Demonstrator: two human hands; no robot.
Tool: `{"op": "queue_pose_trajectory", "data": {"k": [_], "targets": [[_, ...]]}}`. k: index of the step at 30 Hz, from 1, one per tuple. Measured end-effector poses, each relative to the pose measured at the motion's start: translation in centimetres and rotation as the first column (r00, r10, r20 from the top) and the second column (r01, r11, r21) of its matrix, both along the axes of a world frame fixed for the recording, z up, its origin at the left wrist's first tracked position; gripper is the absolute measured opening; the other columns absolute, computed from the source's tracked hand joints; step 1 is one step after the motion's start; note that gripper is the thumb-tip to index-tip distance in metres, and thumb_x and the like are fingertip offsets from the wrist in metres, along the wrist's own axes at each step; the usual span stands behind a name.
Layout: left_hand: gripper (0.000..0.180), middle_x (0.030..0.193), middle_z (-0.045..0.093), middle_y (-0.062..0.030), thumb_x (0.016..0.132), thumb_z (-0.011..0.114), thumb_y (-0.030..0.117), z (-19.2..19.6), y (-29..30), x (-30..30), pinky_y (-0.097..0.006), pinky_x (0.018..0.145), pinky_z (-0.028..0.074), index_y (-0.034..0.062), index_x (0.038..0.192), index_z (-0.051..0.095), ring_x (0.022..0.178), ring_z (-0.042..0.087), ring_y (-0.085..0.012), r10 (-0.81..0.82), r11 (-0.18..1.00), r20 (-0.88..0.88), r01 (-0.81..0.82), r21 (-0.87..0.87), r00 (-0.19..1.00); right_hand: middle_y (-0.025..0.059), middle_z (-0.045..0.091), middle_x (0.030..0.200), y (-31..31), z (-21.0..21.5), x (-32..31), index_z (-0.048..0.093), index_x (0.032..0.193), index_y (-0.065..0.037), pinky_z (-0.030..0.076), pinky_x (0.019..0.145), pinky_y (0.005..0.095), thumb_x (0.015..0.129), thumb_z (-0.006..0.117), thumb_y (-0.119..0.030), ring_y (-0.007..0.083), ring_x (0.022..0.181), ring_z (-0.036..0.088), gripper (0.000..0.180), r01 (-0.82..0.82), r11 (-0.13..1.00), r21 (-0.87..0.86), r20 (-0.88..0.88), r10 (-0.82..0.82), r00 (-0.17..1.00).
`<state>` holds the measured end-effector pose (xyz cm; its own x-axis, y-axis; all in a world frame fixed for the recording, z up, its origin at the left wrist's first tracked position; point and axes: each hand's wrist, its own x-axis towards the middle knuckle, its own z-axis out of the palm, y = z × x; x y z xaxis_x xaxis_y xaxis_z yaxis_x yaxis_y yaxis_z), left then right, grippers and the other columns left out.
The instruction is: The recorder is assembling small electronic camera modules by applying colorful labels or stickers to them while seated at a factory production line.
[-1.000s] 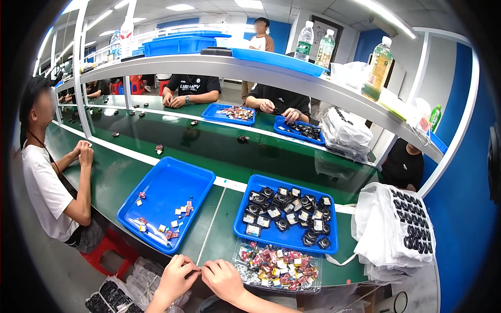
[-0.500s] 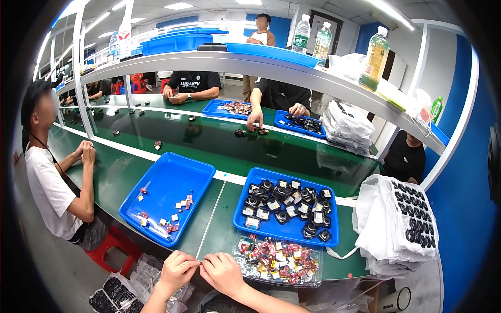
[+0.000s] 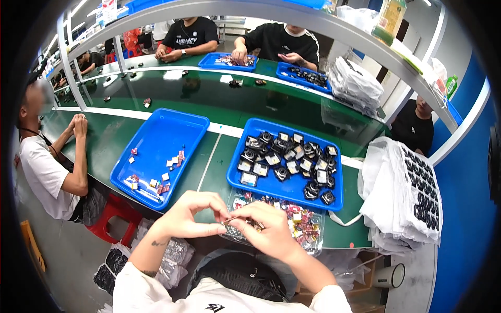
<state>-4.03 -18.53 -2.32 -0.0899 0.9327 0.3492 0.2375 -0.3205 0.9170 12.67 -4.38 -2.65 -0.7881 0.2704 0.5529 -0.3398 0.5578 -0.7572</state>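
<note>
Well, from where I stand, both hands are busy with one small part (image 3: pixel 228 221), thin and brownish, just above the near edge of the green tabletop (image 3: pixel 342 237). The left hand (image 3: pixel 190 216) pinches it, thumb and forefinger making a loop; the right hand (image 3: pixel 269 224) has its fingers closed on the other side. Whether the right palm shelters anything more, I can't tell.

I'd call the step in hand a bit of close fingertip work on a single piece. To my eye, the next move calls for a light, steady pinch from both sides, with neither hand letting go too soon. Just beyond the right hand, partly hidden by it, lies a clear tray (image 3: pixel 319 237) of red, white and yellow bits; past that, a blue tray (image 3: pixel 284 192) holds black housings with pale square faces.

As for writing, pale lettering crosses the black T-shirt (image 3: pixel 188 36) of a co-worker opposite, and a bottle (image 3: pixel 389 21) on the shelf (image 3: pixel 292 26) wears a printed label. The housings' pale faces are too small to read.
</note>
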Motion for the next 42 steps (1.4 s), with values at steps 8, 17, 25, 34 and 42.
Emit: {"op": "queue_pose_trajectory", "data": {"k": [8,17,25,34,42], "targets": [[0.008,0.084,0.064,-0.0066,0.083,0.071,0.006,0.7,10.7,0.3,-0.027,0.072,0.048,0.0000,0.085,0.066,0.078,0.060,-0.0134,-0.197,0.974,-0.064,0.202,0.097,0.978,0.0087,0.071,0.087,8.1,0.5,3.8,0.071,0.093,0.000,0.053,0.072,0.0256,0.084,0.070,-0.004,0.0130,0.079,0.067,0.010,0.088,0.990,-0.111,0.139,-0.072,0.988],[0.010,0.086,0.065,-0.0041,0.087,0.068,0.007,6.6,16.8,0.5,-0.024,0.069,0.049,-0.0015,0.092,0.065,0.079,0.061,-0.0083,-0.110,0.969,-0.105,0.130,0.208,0.988,0.0057,0.068,0.081,13.1,5.2,2.5,0.068,0.093,0.002,0.049,0.068,0.0235,0.086,0.070,-0.008,0.0091,0.073,0.062,0.013,0.119,0.990,-0.075,-0.007,-0.120,0.993],[0.007,0.080,0.067,-0.0067,0.084,0.072,0.006,7.7,17.9,-1.6,-0.022,0.065,0.049,-0.0012,0.083,0.071,0.074,0.063,-0.0101,0.062,0.949,-0.030,-0.049,0.311,0.998,0.0034,0.067,0.081,14.1,6.6,-0.9,0.068,0.096,0.000,0.046,0.062,0.0210,0.085,0.071,-0.007,0.0060,0.067,0.058,0.013,0.157,0.985,-0.077,-0.139,-0.166,0.976],[0.022,0.094,0.068,-0.0038,0.077,0.079,0.015,8.9,18.8,-1.1,-0.025,0.072,0.049,0.0028,0.092,0.070,0.081,0.060,-0.0095,0.194,0.930,0.114,-0.220,0.294,0.974,0.0053,0.067,0.083,15.3,7.3,-1.1,0.069,0.101,-0.002,0.047,0.063,0.0211,0.083,0.070,-0.001,0.0063,0.072,0.061,0.019,0.233,0.972,0.017,-0.155,-0.228,0.961],[0.009,0.080,0.067,-0.0044,0.081,0.074,0.006,8.0,18.7,-1.9,-0.022,0.066,0.049,-0.0007,0.083,0.068,0.073,0.061,-0.0079,0.132,0.944,-0.029,-0.117,0.309,0.991,0.0081,0.067,0.096,15.3,8.2,-0.6,0.065,0.107,0.005,0.051,0.075,0.0238,0.091,0.061,-0.004,0.0105,0.086,0.063,0.019,-0.003,0.926,-0.377,-0.068,-0.024,0.997]]}}
